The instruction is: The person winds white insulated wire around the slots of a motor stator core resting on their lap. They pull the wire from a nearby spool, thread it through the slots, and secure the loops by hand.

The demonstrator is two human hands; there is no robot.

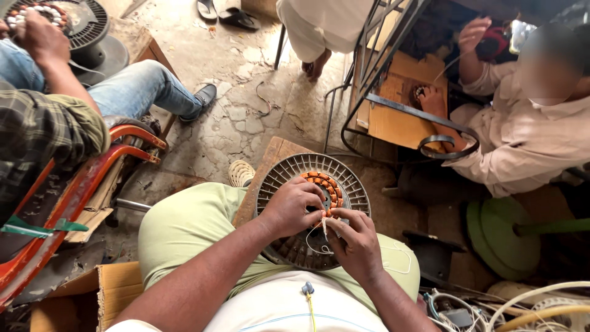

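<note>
Because both hands, the left hand (294,206) and right hand (353,243), pinch a thin wire (316,243) at the coils (326,184), a hard pull may snap it.

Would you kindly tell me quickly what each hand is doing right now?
Left hand: closed, fingers curled on the orange coil ring of the round fan motor.
Right hand: pinching a thin white wire at the coils.

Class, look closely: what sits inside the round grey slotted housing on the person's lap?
Inside the housing, a ring of orange copper coils. Both hands, left hand and right hand, cover the ring's near part.
</note>
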